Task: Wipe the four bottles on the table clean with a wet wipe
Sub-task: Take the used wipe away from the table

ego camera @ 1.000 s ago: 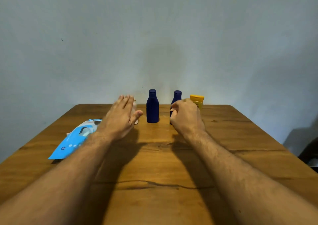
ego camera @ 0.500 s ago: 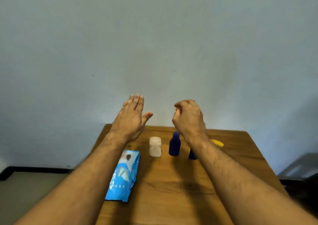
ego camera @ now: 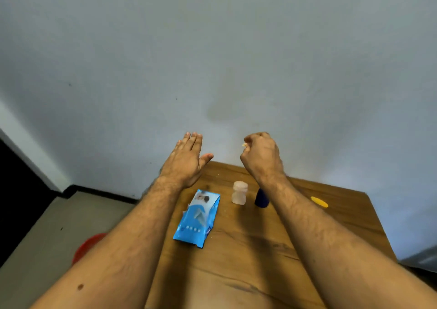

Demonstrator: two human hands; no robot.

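Observation:
My left hand [ego camera: 186, 161] is raised above the far left edge of the wooden table [ego camera: 238, 268], fingers straight and together, holding nothing. Level with it, my right hand [ego camera: 260, 156] is curled into a loose fist; a tiny pale spot shows at its fingertips, and I cannot tell what it is. Below the hands stand a pale translucent bottle [ego camera: 239, 193] and a dark blue bottle [ego camera: 260, 199], the latter partly hidden by my right forearm. A sliver of a yellow bottle [ego camera: 319, 202] shows to the right. The blue wet wipe pack [ego camera: 197, 217] lies left of the bottles.
The table stands against a plain grey wall [ego camera: 236, 60]. Left of it is bare floor with a red round object [ego camera: 86, 247] beside my left forearm. A dark doorway or gap is at the far left.
The view has risen and tilted down, so the table now lies lower and further off. Both hands lifted off the table into the air, keeping their shapes. One blue bottle is now hidden behind my right forearm.

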